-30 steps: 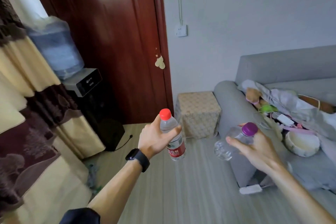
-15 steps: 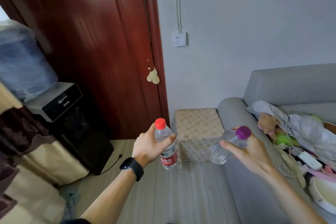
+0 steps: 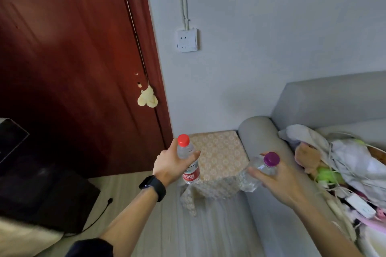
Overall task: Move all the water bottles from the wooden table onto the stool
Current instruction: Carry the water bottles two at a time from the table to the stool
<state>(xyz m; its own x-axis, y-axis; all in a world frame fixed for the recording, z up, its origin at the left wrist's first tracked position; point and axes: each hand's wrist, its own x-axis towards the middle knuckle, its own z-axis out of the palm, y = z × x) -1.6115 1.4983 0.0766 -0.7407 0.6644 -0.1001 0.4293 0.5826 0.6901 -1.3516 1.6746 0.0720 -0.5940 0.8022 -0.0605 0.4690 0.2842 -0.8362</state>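
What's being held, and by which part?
Left hand grips a red-capped clear plastic bottle around its upper body; right hand holds a purple-capped clear plastic bottle just below its cap.

White print on the bottle label (image 3: 191, 175) is illegibly blurred.

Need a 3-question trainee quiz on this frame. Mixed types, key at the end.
1. True or false: the red-capped bottle already stands on the stool.
2. Multiple choice: what colour is the cap on the bottle held in the right grip? A red, B purple, C blue.
3. Fill in: the stool sits beside the arm of the ____.

Key:
1. False. The left grip holds it off the stool.
2. B. It is the purple-capped bottle.
3. sofa.
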